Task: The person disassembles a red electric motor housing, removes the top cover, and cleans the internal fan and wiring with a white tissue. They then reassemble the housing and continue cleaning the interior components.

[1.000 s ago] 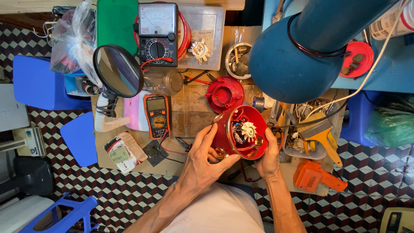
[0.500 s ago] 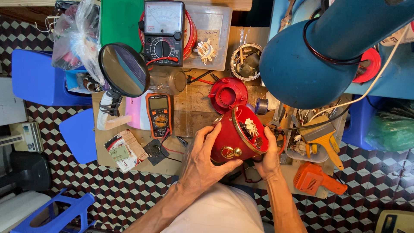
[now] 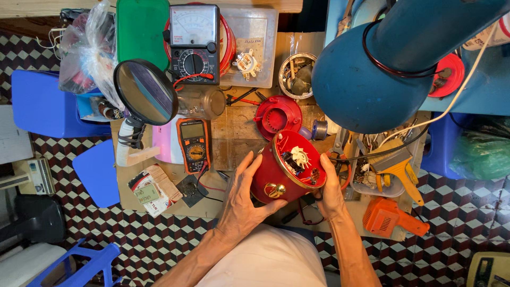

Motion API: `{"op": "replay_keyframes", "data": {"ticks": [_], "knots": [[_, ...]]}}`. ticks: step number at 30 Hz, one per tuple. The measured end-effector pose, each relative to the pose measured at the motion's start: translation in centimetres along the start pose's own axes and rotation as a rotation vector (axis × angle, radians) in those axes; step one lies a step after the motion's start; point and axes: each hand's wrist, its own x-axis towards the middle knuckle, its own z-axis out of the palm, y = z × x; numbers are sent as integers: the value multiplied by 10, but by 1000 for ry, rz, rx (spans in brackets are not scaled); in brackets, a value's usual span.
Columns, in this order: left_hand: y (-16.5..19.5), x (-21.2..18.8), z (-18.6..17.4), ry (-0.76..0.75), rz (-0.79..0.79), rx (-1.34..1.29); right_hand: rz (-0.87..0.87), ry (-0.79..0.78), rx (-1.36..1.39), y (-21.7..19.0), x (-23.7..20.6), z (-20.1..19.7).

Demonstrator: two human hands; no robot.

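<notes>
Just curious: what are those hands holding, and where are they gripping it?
Both hold a red round appliance body: the left hand around its side wall, the right hand against its open rim.

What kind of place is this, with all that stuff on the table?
Probably a small repair workbench for electrical things. Two test meters sit on it, an orange meter and a black dial meter, plus a round magnifier. The left hand and right hand hold an opened red appliance body with its insides showing.

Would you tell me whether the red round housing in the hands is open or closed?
Open: the red round housing, held between left hand and right hand, shows exposed white inner parts; a red round cover lies apart on the bench.
</notes>
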Motion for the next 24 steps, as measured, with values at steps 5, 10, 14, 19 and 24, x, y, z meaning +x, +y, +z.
{"op": "replay_keyframes", "data": {"ticks": [5, 10, 14, 19, 24], "knots": [[-11, -9, 8, 6, 1, -28, -3, -38, 19, 2, 2, 0], [-20, -16, 12, 0, 52, -29, 6, -72, 129, 1, 5, 1], [-23, -21, 13, -13, 78, -37, 1, -102, 131, 0, 6, -1], [-23, -23, 13, -6, 89, -7, 15, -96, 108, 0, 8, -3], [-25, -22, 15, -20, 33, -3, 60, -34, 66, 1, 9, -4]]}}
